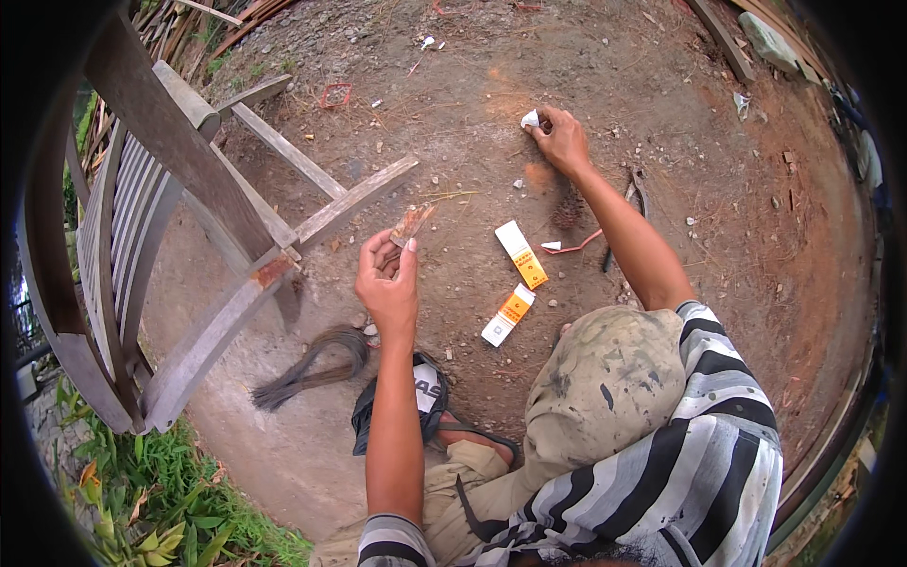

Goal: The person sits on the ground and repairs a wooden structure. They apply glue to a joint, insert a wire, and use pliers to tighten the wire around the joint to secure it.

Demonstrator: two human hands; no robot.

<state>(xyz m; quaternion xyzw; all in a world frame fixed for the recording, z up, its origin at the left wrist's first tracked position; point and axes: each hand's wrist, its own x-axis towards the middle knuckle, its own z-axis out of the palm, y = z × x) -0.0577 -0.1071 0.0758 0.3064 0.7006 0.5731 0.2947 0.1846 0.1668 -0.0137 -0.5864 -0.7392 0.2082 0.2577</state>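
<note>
My left hand (385, 288) is raised beside the wooden chair's leg, pinching a thin, flat brown piece (412, 225) with an uneven, streaked surface; its exact kind is unclear. Farther out to the right, my right hand (563, 144) is closed on a small white crumpled piece (530, 119), low over the dirt ground. Between my arms lie two narrow white and orange cartons, one farther off (521, 255) and one nearer (508, 316), nearly end to end. A weathered wooden chair (274, 265) rests tipped over to the left of my left hand.
A looped bundle of dark wire (316, 367) and a black plastic bag (404, 397) lie by my left forearm. Pliers (641, 189) and a red strip (578, 244) sit near my right forearm. Green plants (194, 501) border the lower left; planks (723, 42) lie far right.
</note>
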